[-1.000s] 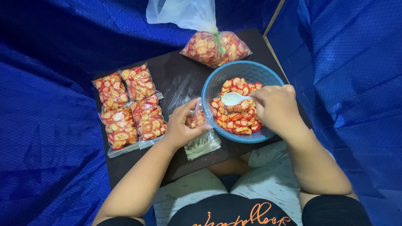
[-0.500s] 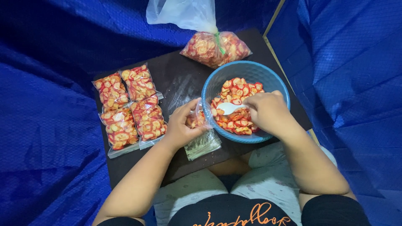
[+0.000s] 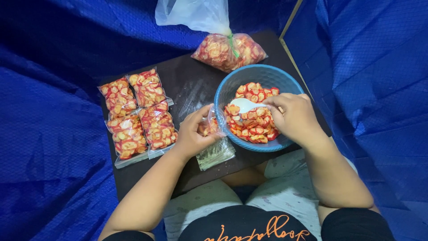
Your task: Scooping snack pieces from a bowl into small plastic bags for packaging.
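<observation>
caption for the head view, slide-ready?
Right hand dips white plastic spoon into blue bowl of red-orange chips; left hand holds small clear bag.

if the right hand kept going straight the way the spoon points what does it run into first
The right hand aims its white spoon leftward across the blue bowl. It would probably first meet the small clear bag the left hand holds at the rim, though depth is unclear.
</observation>
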